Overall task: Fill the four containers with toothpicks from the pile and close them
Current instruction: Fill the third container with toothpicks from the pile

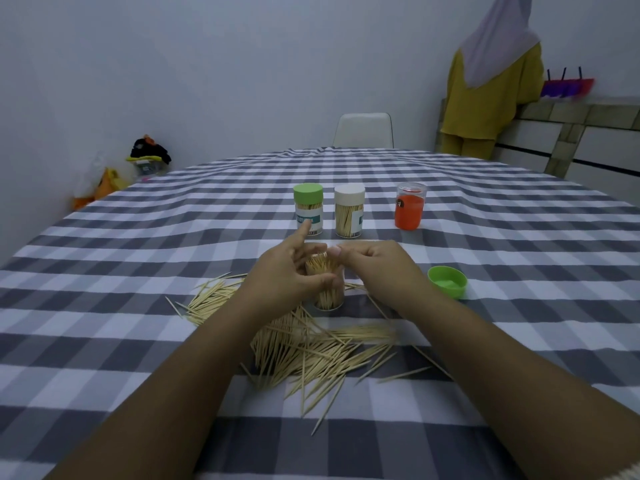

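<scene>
Toothpicks [322, 268] stand bunched in a clear container [329, 301] at the middle of the checked tablecloth [519, 237], just beyond the loose pile [304, 344], presumably so each handful travels only a short way. The left hand [287, 271] wraps the container's left side, thumb across its front, index finger lifted clear, which looks meant to steady it upright. The right hand [374, 265] pinches at the protruding tips with curled fingers, apparently tamping or squaring them so a lid can seat. A green lid [447, 282] lies upturned to the right, near that hand, ready for capping. Farther off, a green-capped container [309, 213] and a white-capped container [349, 214] stand filled and shut, side by side; an orange container [409, 210] stands to their right, its contents unclear
</scene>
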{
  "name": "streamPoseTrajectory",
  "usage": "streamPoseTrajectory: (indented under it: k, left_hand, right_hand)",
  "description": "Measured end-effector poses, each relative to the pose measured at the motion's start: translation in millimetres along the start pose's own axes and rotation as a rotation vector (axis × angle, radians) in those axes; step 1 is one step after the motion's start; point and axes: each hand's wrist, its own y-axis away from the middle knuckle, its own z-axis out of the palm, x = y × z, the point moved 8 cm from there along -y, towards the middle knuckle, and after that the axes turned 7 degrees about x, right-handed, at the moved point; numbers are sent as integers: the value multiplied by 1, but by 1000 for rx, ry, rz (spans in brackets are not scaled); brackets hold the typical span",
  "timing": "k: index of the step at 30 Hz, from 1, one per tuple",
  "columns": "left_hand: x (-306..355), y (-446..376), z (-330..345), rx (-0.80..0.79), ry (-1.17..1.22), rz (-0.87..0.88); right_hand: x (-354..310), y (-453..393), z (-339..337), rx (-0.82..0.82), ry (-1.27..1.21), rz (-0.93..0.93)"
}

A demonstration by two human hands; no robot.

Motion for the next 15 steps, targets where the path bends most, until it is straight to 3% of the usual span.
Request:
streamPoseTrajectory:
  k: [5, 8, 11, 15]
  left_hand:
    - [-3, 0, -10, -75, 36, -68]
    - [-3, 0, -11, -97, 34, -93]
    - [-4, 1, -12, -99, 39, -111]
    - [-7, 0, -11, -109, 37, -115]
  right_hand:
    - [-21, 4, -8, -121, 236, -103]
    - [-26, 22, 6, -433, 367, -60]
    - [-22, 51, 31, -751, 677, -92]
    - [-18, 65, 54, -871, 861, -186]
